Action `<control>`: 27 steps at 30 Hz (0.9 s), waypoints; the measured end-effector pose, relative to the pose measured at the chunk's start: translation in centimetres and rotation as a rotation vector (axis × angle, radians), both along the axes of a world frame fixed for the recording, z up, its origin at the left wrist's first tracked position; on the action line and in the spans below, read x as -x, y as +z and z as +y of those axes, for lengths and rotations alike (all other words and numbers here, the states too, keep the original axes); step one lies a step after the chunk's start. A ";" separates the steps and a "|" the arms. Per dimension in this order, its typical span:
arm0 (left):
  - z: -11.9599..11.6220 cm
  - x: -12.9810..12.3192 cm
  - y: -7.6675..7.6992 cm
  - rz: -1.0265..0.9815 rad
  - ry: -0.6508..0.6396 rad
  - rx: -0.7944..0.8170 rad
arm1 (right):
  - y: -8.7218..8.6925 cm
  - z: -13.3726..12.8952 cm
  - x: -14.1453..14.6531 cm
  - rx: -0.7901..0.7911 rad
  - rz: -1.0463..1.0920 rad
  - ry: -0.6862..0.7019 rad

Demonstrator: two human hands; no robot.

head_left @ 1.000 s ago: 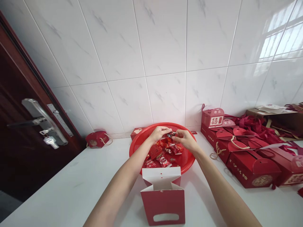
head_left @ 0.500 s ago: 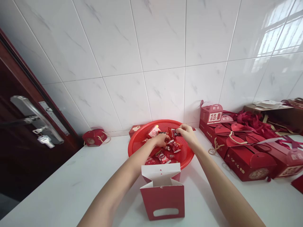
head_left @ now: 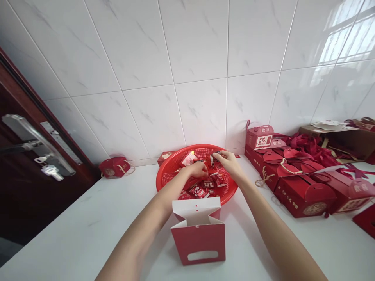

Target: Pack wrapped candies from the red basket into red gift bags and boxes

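Note:
A red plastic basket [head_left: 164, 180] holds several wrapped candies [head_left: 198, 191] in red, pink and white. Inside it, my left hand [head_left: 198, 170] has its fingers curled down among the candies; whatever they grip is hidden. At the basket's right side my right hand [head_left: 227, 160] pinches a dark red wrapped candy [head_left: 211, 159] between thumb and fingers. Standing upright in front of the basket is a red paper gift box [head_left: 198, 241], its top open and its white inside showing.
Several red gift boxes [head_left: 306, 195] are grouped on the right, with red ribbons [head_left: 310, 150] and a brown carton [head_left: 348, 140] behind. One small red box [head_left: 115, 167] sits at the left by the wall. A door handle with keys [head_left: 52, 171] is at far left.
My right hand has shifted slightly left with the candy, which now shows more clearly at its fingertips. My left hand stays among the candies. The whole view has shifted a little.

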State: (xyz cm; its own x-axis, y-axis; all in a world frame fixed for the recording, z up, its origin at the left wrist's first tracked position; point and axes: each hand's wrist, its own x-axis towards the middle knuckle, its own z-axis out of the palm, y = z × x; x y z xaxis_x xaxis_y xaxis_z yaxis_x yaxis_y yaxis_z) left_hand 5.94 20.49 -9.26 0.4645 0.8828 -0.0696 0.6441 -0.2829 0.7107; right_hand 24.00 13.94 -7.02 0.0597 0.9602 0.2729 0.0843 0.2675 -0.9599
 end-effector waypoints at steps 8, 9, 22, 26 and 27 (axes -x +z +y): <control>0.0 -0.1 2.5 -0.061 0.008 0.118 | 0.1 0.3 0.1 0.067 0.069 0.059; -0.1 -0.3 2.9 -0.104 0.006 0.135 | 0.0 0.4 0.1 0.076 0.067 0.061; -1.0 -1.0 4.1 -0.548 0.038 0.297 | -0.7 0.7 -0.3 -0.020 -0.155 0.105; -0.9 -0.6 4.5 -0.622 0.035 0.331 | 0.0 0.3 -0.2 -0.049 -0.091 0.131; -0.9 -0.6 4.5 -0.633 0.044 0.336 | 0.1 0.2 -0.1 -0.039 -0.065 0.127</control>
State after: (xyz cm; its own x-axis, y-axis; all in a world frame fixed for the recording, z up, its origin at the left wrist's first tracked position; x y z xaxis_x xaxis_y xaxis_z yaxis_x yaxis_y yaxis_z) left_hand 6.53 19.60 -4.71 0.4700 0.8798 -0.0706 0.0857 0.0342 0.9957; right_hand 24.11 14.10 -6.92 -0.0808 0.9474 0.3096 0.1087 0.3171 -0.9421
